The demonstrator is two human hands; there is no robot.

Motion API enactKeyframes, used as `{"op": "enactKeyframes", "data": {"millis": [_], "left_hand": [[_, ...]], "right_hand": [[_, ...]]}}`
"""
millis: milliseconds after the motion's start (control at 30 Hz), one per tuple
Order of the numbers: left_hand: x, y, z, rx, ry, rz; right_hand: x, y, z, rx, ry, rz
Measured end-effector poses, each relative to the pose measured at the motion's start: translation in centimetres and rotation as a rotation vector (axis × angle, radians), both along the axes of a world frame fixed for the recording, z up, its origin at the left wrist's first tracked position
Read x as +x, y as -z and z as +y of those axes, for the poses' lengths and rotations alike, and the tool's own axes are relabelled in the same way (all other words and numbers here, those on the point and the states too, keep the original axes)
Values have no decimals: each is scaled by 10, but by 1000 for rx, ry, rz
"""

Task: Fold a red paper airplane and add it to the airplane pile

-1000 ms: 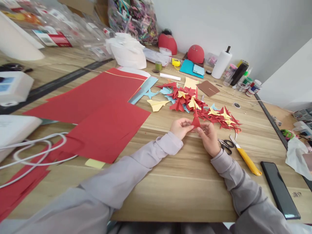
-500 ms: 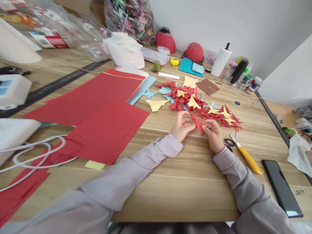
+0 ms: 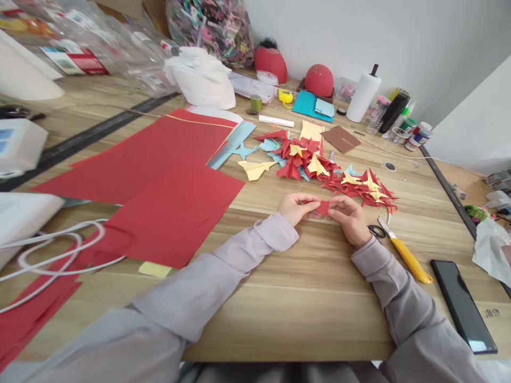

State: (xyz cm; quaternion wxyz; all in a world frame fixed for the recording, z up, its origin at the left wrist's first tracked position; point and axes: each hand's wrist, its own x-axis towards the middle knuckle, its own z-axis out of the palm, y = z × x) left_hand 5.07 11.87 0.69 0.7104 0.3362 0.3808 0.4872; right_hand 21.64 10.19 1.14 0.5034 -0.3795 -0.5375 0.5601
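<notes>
Between my two hands is a small folded piece of red paper [image 3: 322, 208], partly covered by fingers. My left hand [image 3: 295, 208] pinches its left side with the thumb on top. At its right side, my right hand [image 3: 350, 217] grips the paper between thumb and fingers. Just beyond the hands lies a pile of folded red paper shapes [image 3: 289, 169], with several pale yellow ones among them. A yellow paper plane [image 3: 255, 170] rests at the pile's left, near a light blue folded piece [image 3: 244, 151].
Large red sheets [image 3: 179, 213] cover the left of the table, beside a white cable [image 3: 59, 271]. To the right lie black scissors [image 3: 376, 231], a yellow utility knife [image 3: 411, 260] and a phone [image 3: 463, 306]. A brown paper square [image 3: 340, 139] and bottles [image 3: 418, 137] stand farther back.
The red paper has turned from a slanting, pointed strip to a small, roughly level piece. My left hand has come down slightly, and its thumb now presses on the paper.
</notes>
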Motion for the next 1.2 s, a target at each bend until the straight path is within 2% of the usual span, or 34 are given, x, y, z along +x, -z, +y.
{"op": "enactKeyframes", "data": {"millis": [167,367,533,633,833,1033,1200], "left_hand": [[0,-3,-1,22,-4,-12],[0,-6,-2,17,-30,-21],[1,-7,-2,5,-26,-28],[3,-7,-3,33,-40,12],[4,-8,-4,132,-64,97],[2,-6,-3,124,-55,76],[0,-4,0,149,-58,167]], "right_hand": [[-2,4,0,112,-57,-126],[-1,1,0,251,5,-309],[-4,-3,-2,309,59,-376],[-7,-5,-3,249,95,-326],[-9,-2,-4,-23,119,-161],[-8,-2,-4,-10,121,-177],[-10,-5,-5,5,148,-196]]}}
